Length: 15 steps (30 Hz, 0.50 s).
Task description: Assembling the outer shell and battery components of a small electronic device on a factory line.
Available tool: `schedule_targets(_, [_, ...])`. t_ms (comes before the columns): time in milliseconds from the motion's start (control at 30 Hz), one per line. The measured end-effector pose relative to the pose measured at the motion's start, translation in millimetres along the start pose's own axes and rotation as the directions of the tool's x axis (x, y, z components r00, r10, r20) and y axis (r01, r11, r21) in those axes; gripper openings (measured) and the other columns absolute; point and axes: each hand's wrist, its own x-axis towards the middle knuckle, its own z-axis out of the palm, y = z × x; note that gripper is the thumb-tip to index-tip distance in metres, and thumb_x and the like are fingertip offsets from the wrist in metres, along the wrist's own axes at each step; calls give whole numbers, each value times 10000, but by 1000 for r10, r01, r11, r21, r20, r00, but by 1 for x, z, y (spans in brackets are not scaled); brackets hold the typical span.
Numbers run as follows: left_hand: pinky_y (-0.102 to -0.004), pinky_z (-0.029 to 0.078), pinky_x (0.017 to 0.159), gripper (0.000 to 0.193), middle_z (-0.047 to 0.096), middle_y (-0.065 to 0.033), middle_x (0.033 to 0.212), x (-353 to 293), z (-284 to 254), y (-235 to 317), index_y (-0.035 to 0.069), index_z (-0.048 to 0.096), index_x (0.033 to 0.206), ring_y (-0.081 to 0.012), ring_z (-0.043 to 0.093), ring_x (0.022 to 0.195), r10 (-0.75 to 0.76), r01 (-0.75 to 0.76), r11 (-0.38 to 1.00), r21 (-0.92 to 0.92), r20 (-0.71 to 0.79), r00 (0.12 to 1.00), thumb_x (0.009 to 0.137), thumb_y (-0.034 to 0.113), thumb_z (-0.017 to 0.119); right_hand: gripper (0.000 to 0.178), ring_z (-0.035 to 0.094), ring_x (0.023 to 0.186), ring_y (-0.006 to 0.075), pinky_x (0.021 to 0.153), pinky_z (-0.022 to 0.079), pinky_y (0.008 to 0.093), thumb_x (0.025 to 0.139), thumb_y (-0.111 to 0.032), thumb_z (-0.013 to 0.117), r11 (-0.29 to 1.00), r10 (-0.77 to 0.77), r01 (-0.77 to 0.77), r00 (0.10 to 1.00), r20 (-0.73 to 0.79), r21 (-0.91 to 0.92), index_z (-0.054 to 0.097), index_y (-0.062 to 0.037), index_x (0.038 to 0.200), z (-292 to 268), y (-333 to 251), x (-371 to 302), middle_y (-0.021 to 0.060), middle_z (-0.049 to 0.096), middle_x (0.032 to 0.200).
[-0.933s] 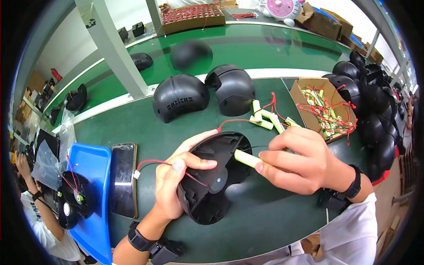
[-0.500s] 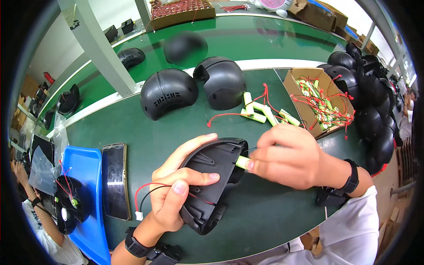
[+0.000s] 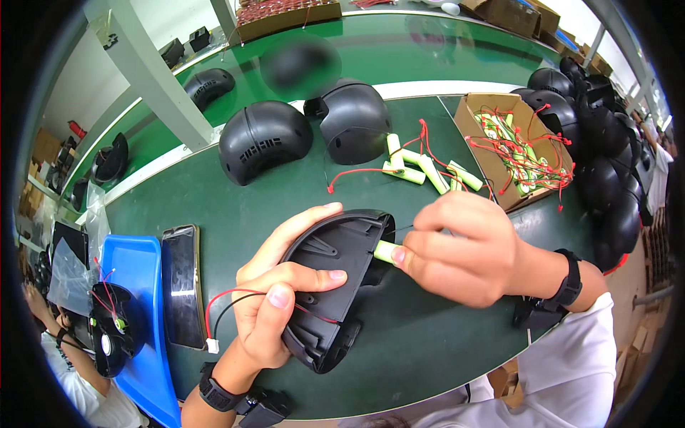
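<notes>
My left hand [image 3: 275, 292] is closed around a black half-dome plastic shell [image 3: 317, 250], its thumb and forefinger lying on the flat inner face. From the shell a red and a black wire run out to a small white connector [image 3: 212, 346]. At the shell's right edge, my right hand [image 3: 467, 250] pinches a light green cylindrical battery [image 3: 385, 251]. The battery's far end sits at an opening in the shell; how deep it goes is hidden. Beyond my right hand lie several loose green batteries [image 3: 432, 173] with red wires.
A cardboard box [image 3: 471, 132] of wired batteries stands at right, beside piled black shells [image 3: 603, 178]. Two black domes [image 3: 265, 143] rest ahead. At left are a phone [image 3: 183, 285] and a blue tray [image 3: 139, 250]. A co-worker's arm [image 3: 82, 357] shows at far left.
The whole scene has shifted slightly up and left in the picture. My hands keep the same hold on the shell and the battery, with the battery still at the shell's edge.
</notes>
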Motion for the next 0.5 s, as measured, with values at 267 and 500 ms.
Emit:
schedule_targets(267, [-435, 433, 967, 468, 475, -359, 1281, -3, 6, 5, -30, 706, 878, -417, 553, 1137, 18, -19, 995, 102, 14, 1000, 938, 304, 384, 235, 550, 807, 214, 677, 440, 360, 649, -167, 746, 988, 141, -148, 980, 143, 40, 582, -91, 799, -11, 4, 1, 26, 564, 833])
schedule_targets(500, [-471, 408, 995, 466, 474, -338, 1293, -6, 7, 7, -15, 712, 876, -444, 520, 1170, 51, -64, 988, 139, 95, 994, 941, 300, 375, 425, 601, 1042, 265, 915, 474, 374, 720, -190, 797, 436, 404, -583, 808, 430, 686, 610, -21, 1063, 0, 17, -17, 118, 629, 1096])
